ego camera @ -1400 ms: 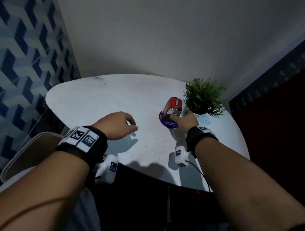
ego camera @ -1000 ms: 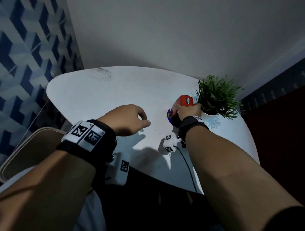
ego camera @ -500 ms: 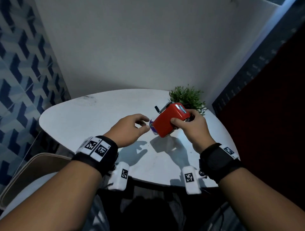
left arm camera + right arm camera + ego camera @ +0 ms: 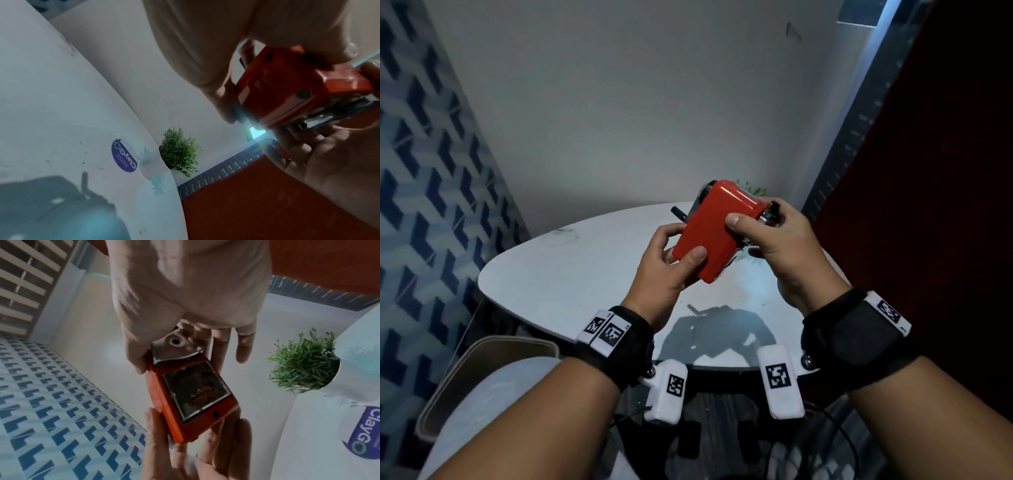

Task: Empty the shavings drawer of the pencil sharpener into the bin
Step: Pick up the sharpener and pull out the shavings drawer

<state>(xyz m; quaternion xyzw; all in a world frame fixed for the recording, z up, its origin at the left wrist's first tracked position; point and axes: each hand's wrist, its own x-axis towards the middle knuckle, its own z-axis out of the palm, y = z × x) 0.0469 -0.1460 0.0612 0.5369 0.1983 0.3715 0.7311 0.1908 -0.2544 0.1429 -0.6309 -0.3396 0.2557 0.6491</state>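
sharpener [image 4: 717, 230]: being held in the air above the table [image 4: 571, 274], both hands on it, tilted, long axis running from 7 o'clock (base end) up to 1 o'clock (metal pencil-entry end) in the head view.
left hand [image 4: 666, 270]: gripping the base end at 7 o'clock, thumb lying on the red top face, fingers [image 4: 228, 431] curling under (clenched on the body, not on the drawer).
right hand [image 4: 779, 240]: grasping the top end at 1 o'clock, thumb pressing the red face, other fingers wrapping round the metal front by the pencil hole [image 4: 175, 341].
shavings drawer [image 4: 195, 390]: sitting closed in the body, clear window facing down and away from the head view, reddish curls showing behind it in the right wrist view.
key relation: drawer lying between the two grips, nearer the left fingers; probably sliding out across the long axis (pull direction not readable).
bin [image 4: 493, 373]: waiting low at 8 o'clock beside the table, well apart from the sharpener, on the left hand's side.
step judged: regripping before pulling the drawer; nothing emptied yet.
risk: tilting while the drawer opens, likely spilling curls onto the table.
rest: potted plant [image 4: 177, 151] and purple sticker [image 4: 124, 155] staying on the table at 1 o'clock.
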